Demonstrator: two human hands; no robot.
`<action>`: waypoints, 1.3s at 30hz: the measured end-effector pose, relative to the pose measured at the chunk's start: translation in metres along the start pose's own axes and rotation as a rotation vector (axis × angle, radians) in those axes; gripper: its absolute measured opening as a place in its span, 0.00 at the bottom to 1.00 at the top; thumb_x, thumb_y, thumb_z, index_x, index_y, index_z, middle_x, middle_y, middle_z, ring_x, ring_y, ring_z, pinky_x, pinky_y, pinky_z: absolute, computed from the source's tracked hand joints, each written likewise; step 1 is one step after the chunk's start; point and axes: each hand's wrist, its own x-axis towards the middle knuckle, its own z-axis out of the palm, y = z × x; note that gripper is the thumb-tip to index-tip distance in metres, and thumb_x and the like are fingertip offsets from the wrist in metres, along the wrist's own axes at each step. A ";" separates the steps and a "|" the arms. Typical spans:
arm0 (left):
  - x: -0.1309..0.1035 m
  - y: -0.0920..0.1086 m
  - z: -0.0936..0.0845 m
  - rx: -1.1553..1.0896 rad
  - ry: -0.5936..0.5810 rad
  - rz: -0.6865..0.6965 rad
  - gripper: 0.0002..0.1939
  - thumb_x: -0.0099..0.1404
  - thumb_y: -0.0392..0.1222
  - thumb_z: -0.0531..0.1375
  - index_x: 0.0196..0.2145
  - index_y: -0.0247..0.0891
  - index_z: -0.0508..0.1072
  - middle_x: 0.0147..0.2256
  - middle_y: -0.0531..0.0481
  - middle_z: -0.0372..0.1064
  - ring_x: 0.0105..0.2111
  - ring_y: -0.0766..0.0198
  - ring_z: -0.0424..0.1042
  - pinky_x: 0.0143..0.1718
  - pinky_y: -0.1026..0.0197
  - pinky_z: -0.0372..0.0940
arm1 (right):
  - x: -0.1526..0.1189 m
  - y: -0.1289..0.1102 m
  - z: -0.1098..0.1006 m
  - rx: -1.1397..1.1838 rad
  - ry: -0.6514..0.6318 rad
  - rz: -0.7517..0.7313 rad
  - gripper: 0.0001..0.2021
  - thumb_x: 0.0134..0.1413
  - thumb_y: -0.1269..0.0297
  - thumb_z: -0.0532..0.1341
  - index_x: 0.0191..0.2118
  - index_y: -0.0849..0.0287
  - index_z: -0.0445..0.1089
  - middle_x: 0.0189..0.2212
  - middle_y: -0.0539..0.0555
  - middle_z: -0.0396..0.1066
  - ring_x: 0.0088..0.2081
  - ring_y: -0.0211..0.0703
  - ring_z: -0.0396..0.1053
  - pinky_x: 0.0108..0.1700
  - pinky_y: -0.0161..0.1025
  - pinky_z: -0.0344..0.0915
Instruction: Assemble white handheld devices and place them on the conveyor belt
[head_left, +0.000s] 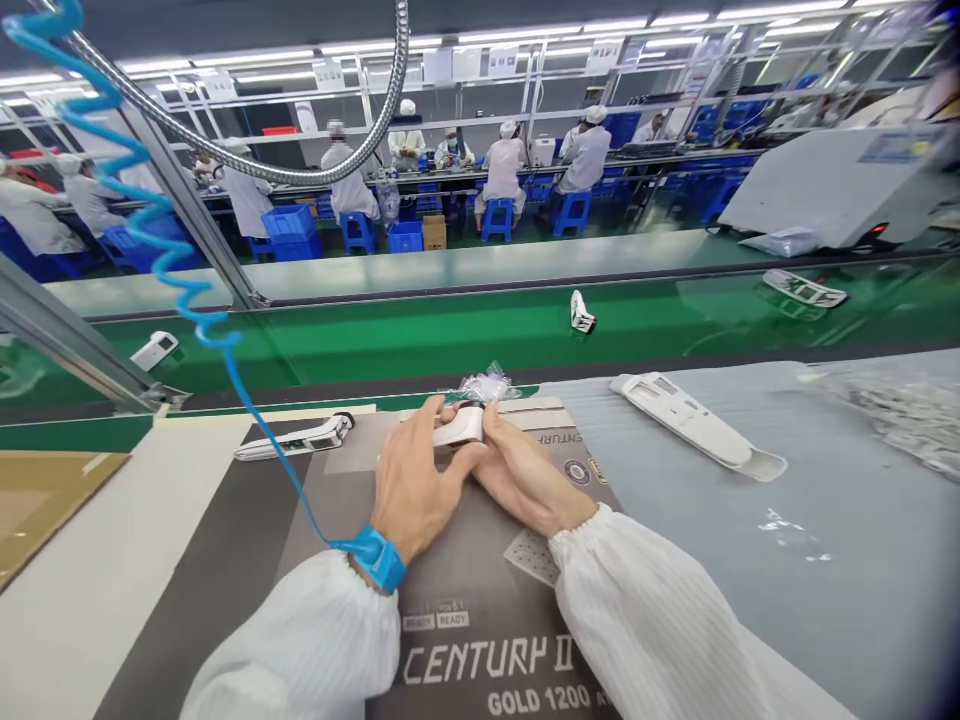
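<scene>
White casing (459, 429) points right, long axis crosswise, fingers (424, 425) of left hand (414, 482) and right hand (525, 475) curled round it.

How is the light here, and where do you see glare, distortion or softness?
In the head view, ceiling lights glow white; in the head view, the green belt carries reflections; near the head view's right edge, the plastic bag looks soft, stretched; at the head view's centre, left hand and right hand look clearer.

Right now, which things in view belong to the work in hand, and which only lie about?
Likely in the work:
white piece, in left hand and right hand
printed cardboard, underneath
blue wrist strap

Apparently lying about:
crumpled clear plastic
brown cardboard
</scene>
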 end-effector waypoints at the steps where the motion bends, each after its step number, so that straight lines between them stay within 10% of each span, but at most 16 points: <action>1: -0.001 0.001 0.001 -0.022 0.028 0.031 0.26 0.69 0.54 0.55 0.61 0.42 0.62 0.56 0.42 0.69 0.56 0.50 0.68 0.56 0.49 0.61 | -0.001 0.004 0.002 0.009 -0.001 0.001 0.12 0.60 0.54 0.61 0.41 0.56 0.71 0.42 0.55 0.75 0.51 0.46 0.69 0.56 0.45 0.65; 9: 0.001 0.008 -0.001 -0.046 0.014 0.092 0.23 0.71 0.53 0.51 0.60 0.45 0.66 0.55 0.44 0.70 0.53 0.52 0.71 0.52 0.53 0.64 | 0.001 0.009 0.003 0.032 0.070 -0.023 0.14 0.54 0.52 0.66 0.40 0.57 0.73 0.41 0.55 0.76 0.51 0.48 0.70 0.56 0.47 0.68; 14: 0.014 -0.018 -0.026 0.034 -0.228 -0.193 0.20 0.65 0.58 0.58 0.49 0.45 0.73 0.41 0.46 0.77 0.42 0.49 0.76 0.40 0.54 0.66 | 0.008 0.005 -0.012 -0.095 0.258 -0.065 0.14 0.56 0.51 0.65 0.41 0.55 0.74 0.46 0.56 0.75 0.49 0.46 0.72 0.55 0.47 0.69; 20: 0.078 -0.062 -0.056 0.004 -0.017 -0.406 0.19 0.67 0.46 0.56 0.51 0.33 0.68 0.37 0.42 0.77 0.31 0.60 0.75 0.34 0.60 0.64 | 0.010 0.005 -0.023 -0.180 0.358 -0.048 0.13 0.54 0.53 0.67 0.41 0.54 0.75 0.49 0.56 0.74 0.46 0.44 0.74 0.55 0.44 0.71; 26: 0.122 -0.084 -0.072 0.034 0.111 -0.423 0.17 0.70 0.42 0.54 0.51 0.27 0.69 0.44 0.40 0.73 0.42 0.58 0.73 0.44 0.54 0.67 | 0.012 0.007 -0.026 -0.167 0.343 -0.039 0.12 0.52 0.54 0.69 0.40 0.53 0.76 0.47 0.53 0.74 0.44 0.41 0.73 0.52 0.41 0.72; 39: 0.017 -0.035 -0.017 0.072 0.040 -0.232 0.28 0.67 0.37 0.55 0.64 0.38 0.56 0.55 0.40 0.70 0.52 0.52 0.72 0.59 0.44 0.58 | 0.015 -0.010 -0.033 -0.454 0.441 -0.124 0.18 0.48 0.53 0.68 0.44 0.55 0.73 0.48 0.56 0.76 0.40 0.42 0.75 0.43 0.40 0.70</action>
